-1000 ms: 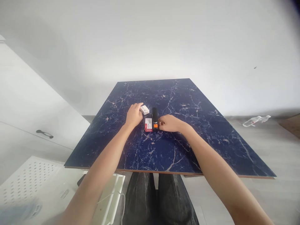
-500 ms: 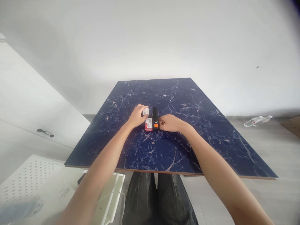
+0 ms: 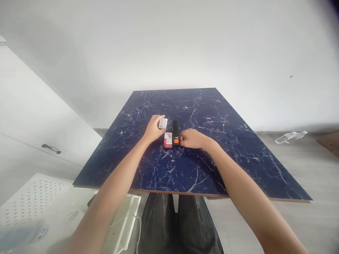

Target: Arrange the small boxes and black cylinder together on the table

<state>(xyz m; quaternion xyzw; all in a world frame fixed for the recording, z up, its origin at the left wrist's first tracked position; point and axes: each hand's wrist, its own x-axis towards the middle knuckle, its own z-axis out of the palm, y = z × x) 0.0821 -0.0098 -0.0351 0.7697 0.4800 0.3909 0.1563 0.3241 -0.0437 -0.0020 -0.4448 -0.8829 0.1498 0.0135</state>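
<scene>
My left hand (image 3: 153,128) is closed around a small white box (image 3: 162,123), held just above the dark blue marbled table (image 3: 185,165). Below that box a small red and white box (image 3: 167,140) lies on the table. Beside it stands a black stapler (image 3: 175,131) with an orange patch at its near end. My right hand (image 3: 192,138) rests on the table with its fingers curled, pinching the stapler's near end.
A white perforated panel (image 3: 34,201) and a white cabinet with a dark handle (image 3: 51,149) stand to the left of the table. A clear plastic bottle (image 3: 290,136) lies on the floor at the right. My dark-trousered legs (image 3: 177,225) show below the table's front edge.
My left hand has closed on the small white box, turned it and lifted it slightly off the table. My right hand has stayed at the stapler's end.
</scene>
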